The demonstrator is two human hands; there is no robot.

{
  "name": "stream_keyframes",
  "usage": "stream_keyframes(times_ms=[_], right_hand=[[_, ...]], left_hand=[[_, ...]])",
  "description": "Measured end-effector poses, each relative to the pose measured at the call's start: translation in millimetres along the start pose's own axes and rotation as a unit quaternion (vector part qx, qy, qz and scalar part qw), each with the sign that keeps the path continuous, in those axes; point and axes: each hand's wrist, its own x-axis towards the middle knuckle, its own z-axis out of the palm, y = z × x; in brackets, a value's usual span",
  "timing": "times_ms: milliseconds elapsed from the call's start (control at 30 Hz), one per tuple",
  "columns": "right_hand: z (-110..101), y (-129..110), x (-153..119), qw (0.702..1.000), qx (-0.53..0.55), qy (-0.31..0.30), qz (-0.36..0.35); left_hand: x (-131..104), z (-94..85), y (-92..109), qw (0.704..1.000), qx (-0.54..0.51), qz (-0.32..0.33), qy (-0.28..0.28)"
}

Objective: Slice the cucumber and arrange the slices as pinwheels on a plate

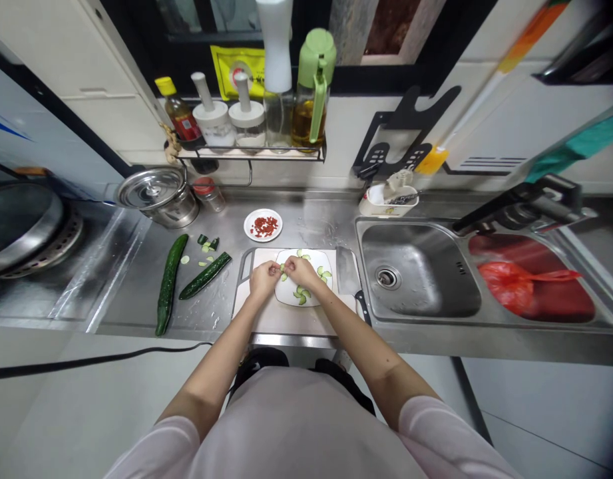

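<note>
My left hand point(265, 278) and my right hand point(301, 271) meet over the left part of a white square plate point(285, 294). Their fingertips are pinched together around small green cucumber slices point(283, 273), partly hidden by the fingers. More cucumber slices lie on the plate in little fanned groups, at the back point(303, 254), right point(325, 273) and front point(301, 295). Beneath the plate is a pale cutting board point(266, 322) with a grey rim. A cleaver point(345, 269) rests on the board's right side, its black handle pointing toward me.
A whole cucumber point(170, 283), a cut cucumber point(205, 276) and cucumber offcuts point(209, 244) lie left. Behind the board sits a small dish point(248, 227) of chopped red pieces. The sink point(420, 273) is right; a lidded pot point(159, 196) and condiment shelf point(256, 154) stand behind.
</note>
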Motion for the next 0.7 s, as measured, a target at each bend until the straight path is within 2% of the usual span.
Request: stream_keyframes(times_ms=[400,700], right_hand=[[0,-10,-4,0.998,-0.052,-0.003,0.024],[0,-17,-7,0.990,-0.127,-0.007,0.057]], left_hand=[[0,3.2,0,0.996,0.079,0.048,0.002],[1,6.9,-7,0.995,0.075,0.066,0.013]])
